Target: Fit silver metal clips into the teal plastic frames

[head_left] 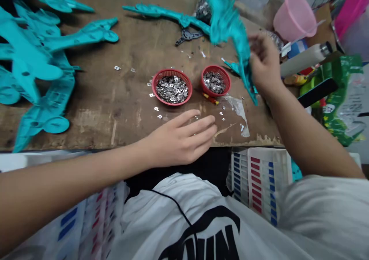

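My right hand [263, 66] is raised over the table's right side, fingers closed on a long teal plastic part [227, 29] that is blurred by motion. My left hand [181, 139] lies flat near the table's front edge, fingers stretched out and holding nothing, with a few small metal clips just beyond the fingertips. Two red baskets of small silver metal clips stand beyond it: a larger one [172, 87] and a smaller one [215, 80]. More clips [157, 108] lie scattered on the worn wooden table [115, 98].
A pile of teal plastic parts [37, 68] covers the table's left side, and another teal part [161, 12] lies at the back. A pink cup [294, 16], a white bottle [305, 58], and green packaging [343, 98] crowd the right. A dark metal piece [187, 35] lies at the back centre.
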{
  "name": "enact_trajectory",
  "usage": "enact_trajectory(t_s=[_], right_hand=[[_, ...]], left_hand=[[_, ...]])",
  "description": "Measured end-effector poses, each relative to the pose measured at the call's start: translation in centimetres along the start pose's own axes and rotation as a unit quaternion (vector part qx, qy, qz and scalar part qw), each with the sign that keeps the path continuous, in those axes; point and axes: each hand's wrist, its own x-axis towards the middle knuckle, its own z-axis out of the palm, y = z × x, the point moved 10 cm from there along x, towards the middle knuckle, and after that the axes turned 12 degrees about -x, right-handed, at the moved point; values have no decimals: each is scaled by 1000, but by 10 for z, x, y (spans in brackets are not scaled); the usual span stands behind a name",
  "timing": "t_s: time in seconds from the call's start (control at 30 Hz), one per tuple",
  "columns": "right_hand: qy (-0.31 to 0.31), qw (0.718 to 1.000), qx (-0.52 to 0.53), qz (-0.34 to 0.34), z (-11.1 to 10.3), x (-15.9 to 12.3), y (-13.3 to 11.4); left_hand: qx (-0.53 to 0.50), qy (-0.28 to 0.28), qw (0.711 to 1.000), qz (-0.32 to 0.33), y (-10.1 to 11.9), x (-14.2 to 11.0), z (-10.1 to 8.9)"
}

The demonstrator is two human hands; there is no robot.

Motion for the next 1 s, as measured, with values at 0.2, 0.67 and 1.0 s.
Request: enact_trajectory(t_s=[0.2, 0.67, 1.0], right_hand=[[-42, 995, 95, -1, 70, -118, -58], [-96, 974, -5, 203, 122, -9, 61], [1, 985, -22, 169, 60, -55, 22]], left_hand=[[0, -202, 965, -167, -8, -45, 71], [-90, -187, 897, -390, -156, -76, 68], [-140, -244, 845, -456, -188, -85, 75]])
